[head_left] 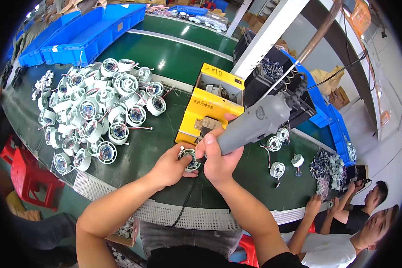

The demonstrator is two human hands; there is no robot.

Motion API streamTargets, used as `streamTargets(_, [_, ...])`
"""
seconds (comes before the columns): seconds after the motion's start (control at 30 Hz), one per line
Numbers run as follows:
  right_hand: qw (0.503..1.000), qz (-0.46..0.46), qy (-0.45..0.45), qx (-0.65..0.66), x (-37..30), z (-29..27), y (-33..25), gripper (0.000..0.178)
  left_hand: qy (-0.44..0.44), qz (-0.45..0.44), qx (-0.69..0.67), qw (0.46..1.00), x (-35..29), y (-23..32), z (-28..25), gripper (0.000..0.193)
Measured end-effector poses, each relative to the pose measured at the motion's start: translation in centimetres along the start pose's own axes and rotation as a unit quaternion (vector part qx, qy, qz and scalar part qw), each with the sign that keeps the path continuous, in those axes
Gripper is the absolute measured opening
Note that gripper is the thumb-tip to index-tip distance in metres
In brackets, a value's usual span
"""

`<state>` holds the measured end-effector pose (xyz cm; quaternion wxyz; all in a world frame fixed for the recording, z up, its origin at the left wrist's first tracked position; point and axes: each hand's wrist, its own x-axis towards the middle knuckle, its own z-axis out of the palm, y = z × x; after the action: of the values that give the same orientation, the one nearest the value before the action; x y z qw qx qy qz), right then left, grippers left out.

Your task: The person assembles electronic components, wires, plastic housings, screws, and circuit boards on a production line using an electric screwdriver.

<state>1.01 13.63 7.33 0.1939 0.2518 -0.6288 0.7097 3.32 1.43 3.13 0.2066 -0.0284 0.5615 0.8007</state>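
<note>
My left hand (pixel 169 169) is closed round the edge of a small white round motor housing (pixel 192 163) with a circuit board inside, low over the green table. My right hand (pixel 221 161) is wrapped around a thick grey electric screwdriver (pixel 256 119), which leans down toward that housing. Its tip is hidden behind my fingers, so contact with the housing cannot be made out. Just beyond both hands stands a yellow screw feeder (pixel 212 104) with an open top and a metal block on its front.
A heap of white motor housings (pixel 88 108) with wires covers the table's left. Blue bins (pixel 96 40) stand behind it. Several loose housings (pixel 277 169) and a pile of small dark parts (pixel 320 164) lie to the right. Two people (pixel 341 243) work at the right edge.
</note>
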Motion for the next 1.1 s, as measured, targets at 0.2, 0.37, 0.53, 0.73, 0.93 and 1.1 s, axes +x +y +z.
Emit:
streamTargets(0.2, [0.999,0.022,0.005,0.039,-0.4,0.3,0.1,0.048,0.005,0.003,0.017,1.000,-0.3,0.1,0.2,0.022])
streamTargets(0.37, [0.998,0.047,-0.001,0.053,-0.4,0.7,0.7,0.044,0.010,0.001,0.034,0.999,-0.2,0.5,0.0,0.021])
streamTargets(0.53, [0.999,0.033,-0.034,0.013,-0.6,0.1,1.7,0.041,0.013,0.010,0.020,1.000,-0.1,1.0,0.2,0.022])
streamTargets(0.73, [0.994,0.088,-0.040,0.049,-1.5,0.3,0.4,0.045,0.006,0.042,0.133,0.990,-0.1,0.3,-0.5,0.021])
streamTargets(0.93, [0.996,0.082,-0.028,0.015,-2.9,-5.1,-1.3,0.061,0.259,0.178,0.515,0.797,-4.6,8.6,-1.4,0.031])
streamTargets(1.1, [0.990,0.092,-0.034,-0.097,-3.9,-7.0,-1.8,0.066,0.425,0.226,0.606,0.634,-5.1,16.8,-9.5,0.062])
